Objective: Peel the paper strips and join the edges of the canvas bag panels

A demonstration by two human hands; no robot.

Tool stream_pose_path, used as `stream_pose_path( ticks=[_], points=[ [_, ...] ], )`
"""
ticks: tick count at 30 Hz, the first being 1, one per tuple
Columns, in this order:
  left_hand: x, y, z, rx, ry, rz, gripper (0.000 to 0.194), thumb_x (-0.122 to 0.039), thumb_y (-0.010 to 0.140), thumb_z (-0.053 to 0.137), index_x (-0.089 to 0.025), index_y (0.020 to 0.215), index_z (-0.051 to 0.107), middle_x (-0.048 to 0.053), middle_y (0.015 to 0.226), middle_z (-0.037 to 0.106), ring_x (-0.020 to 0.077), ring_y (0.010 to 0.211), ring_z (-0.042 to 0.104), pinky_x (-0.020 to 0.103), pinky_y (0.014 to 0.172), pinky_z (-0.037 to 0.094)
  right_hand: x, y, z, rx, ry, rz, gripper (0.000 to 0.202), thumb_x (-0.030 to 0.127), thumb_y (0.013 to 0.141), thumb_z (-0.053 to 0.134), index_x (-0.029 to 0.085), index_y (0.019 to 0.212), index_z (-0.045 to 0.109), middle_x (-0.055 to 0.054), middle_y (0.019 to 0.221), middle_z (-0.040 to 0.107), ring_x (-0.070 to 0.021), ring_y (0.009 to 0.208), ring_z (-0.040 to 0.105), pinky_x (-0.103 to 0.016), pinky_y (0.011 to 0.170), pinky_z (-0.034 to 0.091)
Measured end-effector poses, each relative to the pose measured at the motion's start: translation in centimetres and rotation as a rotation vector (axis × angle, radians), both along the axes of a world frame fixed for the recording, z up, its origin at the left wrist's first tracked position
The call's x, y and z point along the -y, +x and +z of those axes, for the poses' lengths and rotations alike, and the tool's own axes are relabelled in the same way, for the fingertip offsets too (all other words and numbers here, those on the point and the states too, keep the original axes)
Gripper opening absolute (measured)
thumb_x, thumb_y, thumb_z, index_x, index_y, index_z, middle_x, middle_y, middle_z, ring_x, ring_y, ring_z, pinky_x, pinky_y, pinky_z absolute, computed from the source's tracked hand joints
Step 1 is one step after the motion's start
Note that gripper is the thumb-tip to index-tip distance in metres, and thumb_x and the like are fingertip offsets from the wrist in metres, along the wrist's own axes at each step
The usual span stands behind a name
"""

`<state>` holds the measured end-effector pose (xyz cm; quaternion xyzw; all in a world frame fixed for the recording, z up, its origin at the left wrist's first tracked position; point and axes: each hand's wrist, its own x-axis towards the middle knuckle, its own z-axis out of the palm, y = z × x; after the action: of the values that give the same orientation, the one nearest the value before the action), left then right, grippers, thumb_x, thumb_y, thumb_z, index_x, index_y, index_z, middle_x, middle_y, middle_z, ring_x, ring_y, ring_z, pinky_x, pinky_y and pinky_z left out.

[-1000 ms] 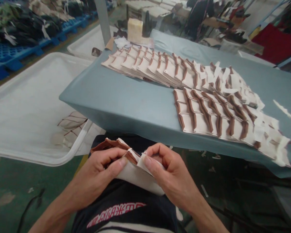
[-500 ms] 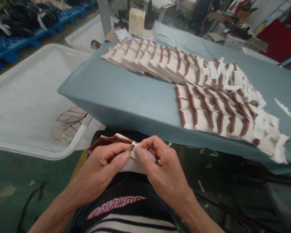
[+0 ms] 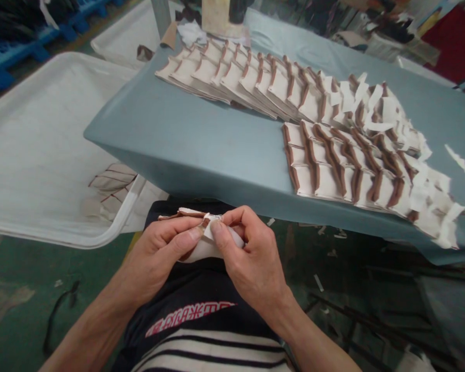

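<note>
**Pinch gap nearly closed**

Left hand [image 3: 165,248] and right hand [image 3: 248,250] both clamped thumb-to-finger on piece [image 3: 203,250], which sits between them. Vs 1 s ago, right has come in just beside left; work looks focused on 1 spot of the edge. 2 rows [image 3: 327,182] on table [image 3: 170,129] beyond right hand.

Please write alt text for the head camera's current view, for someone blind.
The wearer's left hand and right hand pinch a pale, brown-edged piece. Beyond, similar pieces lie in overlapping rows on a blue table, with a white bin at the picture's left.
</note>
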<state>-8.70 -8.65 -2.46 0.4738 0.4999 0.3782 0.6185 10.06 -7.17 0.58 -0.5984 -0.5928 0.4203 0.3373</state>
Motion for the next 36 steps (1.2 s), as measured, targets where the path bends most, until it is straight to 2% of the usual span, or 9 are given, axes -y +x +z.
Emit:
stream_pose_path(
  ticks=[5,10,12,15,19,24,30,33,36],
  points=[
    [0.0,0.3,-0.1,-0.002,0.01,0.051,0.029,-0.044,0.105,0.072,-0.024,0.113,0.092,0.003,0.084,0.077,0.0222,0.089,0.071,0.028,0.08,0.056,-0.1,-0.4,-0.7,0.073,0.102,-0.027,0.017,0.038,0.097,0.064,0.026,0.086,0.064,0.004,0.062,0.067,-0.0153,0.051,0.058,-0.028,0.055,0.038],
    [-0.2,0.5,0.2,-0.009,0.01,0.108,0.03,-0.04,0.099,0.072,-0.019,0.105,0.092,0.001,0.073,0.068,0.0159,0.066,0.051,0.026,0.06,0.043,0.4,-0.8,-1.5,0.225,0.26,-0.043,0.017,0.035,0.101,0.063,0.024,0.091,0.07,0.0,0.068,0.076,-0.015,0.051,0.063,-0.027,0.057,0.039],
    [-0.2,0.5,0.1,0.014,0.015,0.114,0.027,-0.037,0.098,0.072,-0.02,0.106,0.092,0.002,0.08,0.073,0.0155,0.068,0.054,0.024,0.062,0.045,0.5,-0.9,-1.7,0.276,0.302,-0.048,0.017,0.034,0.103,0.063,0.024,0.091,0.071,-0.002,0.07,0.079,-0.0158,0.054,0.067,-0.027,0.058,0.041],
    [-0.1,0.7,0.0,0.024,0.021,0.097,0.024,-0.037,0.098,0.075,-0.023,0.11,0.09,0.001,0.093,0.081,0.0176,0.081,0.067,0.024,0.076,0.054,0.7,-1.2,-1.9,0.325,0.351,-0.053,0.017,0.032,0.104,0.063,0.024,0.092,0.072,-0.002,0.07,0.08,-0.0167,0.055,0.069,-0.028,0.059,0.041],
    [-0.1,1.2,0.2,-0.129,0.07,0.119,0.024,-0.036,0.099,0.071,-0.023,0.107,0.089,0.0,0.095,0.082,0.0192,0.085,0.073,0.025,0.081,0.057,0.8,-1.5,-2.2,0.3,0.393,-0.073,0.018,0.03,0.104,0.062,0.023,0.089,0.07,-0.002,0.068,0.079,-0.0165,0.053,0.068,-0.028,0.06,0.042],
    [-0.1,2.5,1.4,-0.357,0.208,0.227,0.024,-0.031,0.093,0.063,-0.021,0.092,0.085,0.0,0.088,0.084,0.02,0.077,0.074,0.027,0.079,0.059,0.6,-1.2,-2.0,0.119,0.243,-0.024,0.016,0.035,0.102,0.063,0.024,0.092,0.067,0.0,0.069,0.077,-0.0147,0.053,0.067,-0.026,0.057,0.041],
    [-0.1,3.2,2.2,-0.464,0.32,0.27,0.022,-0.029,0.09,0.06,-0.022,0.083,0.08,-0.001,0.078,0.083,0.0191,0.069,0.075,0.026,0.07,0.06,-0.3,0.0,-0.7,0.102,0.058,0.067,0.019,0.041,0.096,0.066,0.024,0.09,0.06,0.009,0.054,0.052,-0.0114,0.047,0.045,-0.026,0.054,0.028],
    [-0.1,3.0,2.0,-0.496,0.38,0.261,0.022,-0.026,0.09,0.06,-0.021,0.082,0.08,-0.002,0.077,0.081,0.0177,0.069,0.075,0.024,0.069,0.059,-1.2,0.7,-0.3,-0.007,-0.126,0.17,0.022,0.044,0.095,0.066,0.025,0.087,0.058,0.009,0.057,0.051,-0.0115,0.052,0.046,-0.024,0.054,0.029],
    [-0.1,2.8,1.9,-0.493,0.435,0.228,0.024,-0.024,0.088,0.057,-0.021,0.078,0.079,-0.004,0.07,0.077,0.015,0.061,0.07,0.021,0.059,0.054,-2.5,1.7,-0.2,-0.1,-0.313,0.29,0.027,0.048,0.091,0.069,0.024,0.086,0.058,0.007,0.063,0.055,-0.012,0.057,0.05,-0.023,0.052,0.032]
  ],
)
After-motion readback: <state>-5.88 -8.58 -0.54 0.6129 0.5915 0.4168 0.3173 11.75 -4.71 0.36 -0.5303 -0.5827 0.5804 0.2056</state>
